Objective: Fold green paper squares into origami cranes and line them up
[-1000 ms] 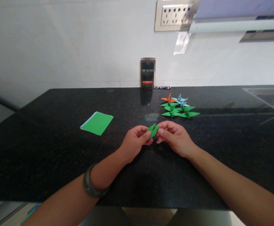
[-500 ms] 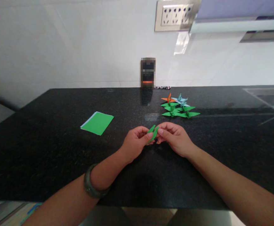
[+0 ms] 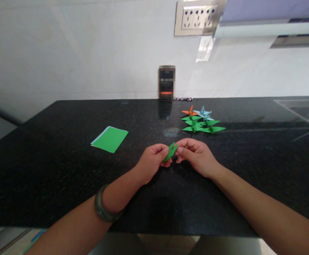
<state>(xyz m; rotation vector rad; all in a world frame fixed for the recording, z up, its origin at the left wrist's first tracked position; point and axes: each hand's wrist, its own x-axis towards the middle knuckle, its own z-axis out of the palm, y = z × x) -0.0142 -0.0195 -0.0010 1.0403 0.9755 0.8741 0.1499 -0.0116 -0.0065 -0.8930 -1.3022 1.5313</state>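
A small folded green paper piece [image 3: 170, 152] is held just above the black granite counter [image 3: 50, 170]. My left hand [image 3: 152, 162] pinches its lower left side with thumb and fingers closed. My right hand [image 3: 196, 156] pinches its upper right edge, fingers curled together. Both hands meet at the counter's middle. A grey bangle [image 3: 103, 205] circles my left wrist.
A stack of green paper squares [image 3: 109, 139] lies to the left. Several folded paper cranes [image 3: 200, 122], green, blue and orange, sit behind my right hand. A small dark object [image 3: 167, 82] leans on the white wall, with a socket panel [image 3: 196, 17] above. A sink edge [image 3: 300, 106] shows far right.
The green paper piece has turned narrower and tilted slightly between my fingers. Both hands stay in nearly the same spot.
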